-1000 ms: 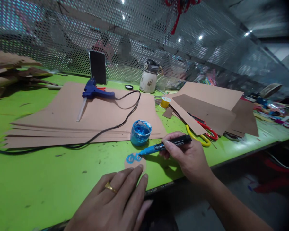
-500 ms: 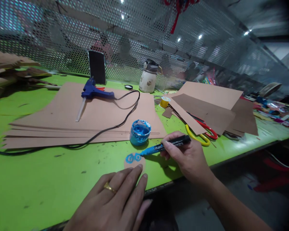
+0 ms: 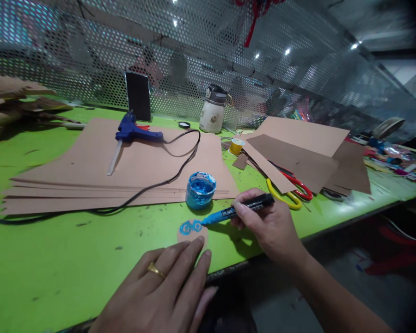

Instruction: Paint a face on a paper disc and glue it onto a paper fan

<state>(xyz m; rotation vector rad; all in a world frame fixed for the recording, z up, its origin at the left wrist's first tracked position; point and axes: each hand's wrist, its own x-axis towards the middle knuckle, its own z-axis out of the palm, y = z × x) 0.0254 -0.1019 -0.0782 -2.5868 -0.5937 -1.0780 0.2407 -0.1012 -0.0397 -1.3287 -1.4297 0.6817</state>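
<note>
A small round brown cardboard disc (image 3: 193, 237) lies on the green table, two blue painted rings near its far edge. Fingers stretched out, my left hand (image 3: 169, 282) rests flat with its fingertips on the disc's near part. My right hand (image 3: 263, 222) is closed around a black marker pen (image 3: 251, 205), its front end coated in blue. The tip touches the disc at the right-hand ring. Just beyond the disc stands an open jar of blue paint (image 3: 200, 194), smeared around its rim.
A blue glue gun (image 3: 138, 132) lies on stacked brown cardboard sheets (image 3: 72, 157), its black cord crossing toward the left. Scissors with yellow and red handles (image 3: 291, 202), a yellow thread spool (image 3: 236, 146) and more cardboard (image 3: 305, 134) are at right. A phone (image 3: 138, 97) and bottle (image 3: 212, 113) stand behind.
The view has shifted very slightly. Both hands keep nearly the same places, with the marker pen's tip still by the right-hand blue ring.
</note>
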